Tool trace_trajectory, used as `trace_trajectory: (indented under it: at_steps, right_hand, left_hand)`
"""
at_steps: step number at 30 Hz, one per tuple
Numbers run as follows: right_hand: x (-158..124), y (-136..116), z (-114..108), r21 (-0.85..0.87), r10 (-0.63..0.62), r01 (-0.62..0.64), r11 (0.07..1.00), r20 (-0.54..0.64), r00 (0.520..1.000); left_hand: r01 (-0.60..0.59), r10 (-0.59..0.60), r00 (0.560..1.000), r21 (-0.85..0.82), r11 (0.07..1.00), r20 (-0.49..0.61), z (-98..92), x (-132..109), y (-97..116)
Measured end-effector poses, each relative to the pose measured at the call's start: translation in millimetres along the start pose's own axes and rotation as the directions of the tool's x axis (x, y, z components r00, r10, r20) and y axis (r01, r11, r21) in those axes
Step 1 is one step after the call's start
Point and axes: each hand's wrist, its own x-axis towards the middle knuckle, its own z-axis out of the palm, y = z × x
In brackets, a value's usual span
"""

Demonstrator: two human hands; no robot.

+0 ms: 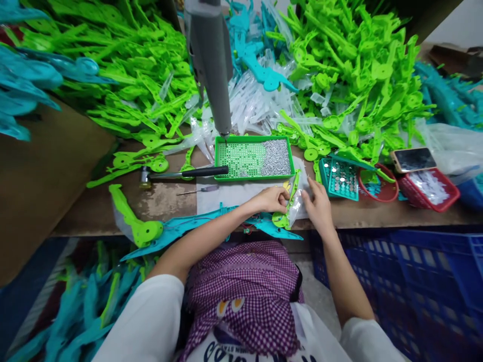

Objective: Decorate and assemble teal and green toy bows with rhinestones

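My left hand [270, 199] is closed, its fingertips pinching the slim arm of a lime-green plastic part [279, 219] with a round end. Right beside that arm lies a clear plastic piece [295, 208]. My right hand [319, 205] is just right of the clear piece, thumb and fingers apart; whether it touches the piece cannot be made out. Under the green part stretches a long teal plastic shell [188, 226] with thin wires, along the table's front edge. Another lime-green part [145, 231] with a clear piece rests on the shell's left end.
A power screwdriver [215, 75] hangs over a green tray [253, 177] of small screws. A hammer [188, 173] and a small screwdriver [198, 190] lie left. Rightward stand a teal tray [341, 178] of metal discs, red baskets and a phone [413, 159]. Green parts [358, 60] heap behind.
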Motion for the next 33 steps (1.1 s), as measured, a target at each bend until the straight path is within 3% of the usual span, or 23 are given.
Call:
trace_trajectory:
  at_steps: [3, 8, 11, 14, 17, 22, 25, 28, 31, 33]
  right_hand:
    - [14, 2, 9, -0.122, -0.152, 0.16, 0.979, 0.076, 0.985]
    - [26, -1, 5, -0.297, -0.203, 0.271, 0.916, 0.238, 0.95]
    - [24, -4, 7, -0.33, -0.183, 0.234, 0.915, 0.178, 0.967]
    - [18, 0, 17, -0.262, -0.139, 0.157, 0.952, 0.085, 0.987]
    - [13, 7, 25, -0.185, -0.125, 0.137, 0.973, 0.077, 0.989]
    - [19, -8, 4, -0.114, -0.159, 0.162, 0.98, 0.035, 0.987]
    - [45, -29, -18, -0.158, -0.185, 0.174, 0.972, -0.055, 0.981]
    - [91, -39, -28, -0.283, -0.165, 0.138, 0.949, -0.073, 0.984]
    - [135, -31, -34, -0.414, -0.083, 0.052, 0.909, -0.057, 0.995]
    - [158, -19, -44, -0.434, -0.031, -0.026, 0.9, -0.124, 0.992]
  left_hand:
    - [-0.001, 0.001, 1.0, 0.005, 1.0, -0.003, 0.4, 2, -4]
    - [-0.003, 0.003, 1.0, -0.008, 1.0, 0.007, 0.8, 3, -7]
    - [0.004, -0.004, 1.0, -0.004, 1.0, -0.012, 0.5, 0, -4]
    - [0.009, -0.009, 1.0, 0.017, 1.0, -0.01, -0.2, -2, 0]
    - [-0.005, 0.006, 1.0, 0.025, 1.0, -0.016, -0.7, -3, 2]
    - [-0.009, 0.009, 1.0, -0.011, 1.0, -0.008, -1.4, -2, 2]
    - [-0.016, 0.016, 1.0, -0.033, 0.999, -0.003, -1.3, -2, 0]
    - [-0.005, 0.005, 1.0, -0.062, 0.998, -0.004, -0.4, -2, -1]
    - [0.01, -0.012, 1.0, -0.095, 0.995, -0.016, 0.3, -3, -2]
    - [0.026, -0.027, 1.0, -0.095, 0.995, -0.011, 0.0, -3, -1]
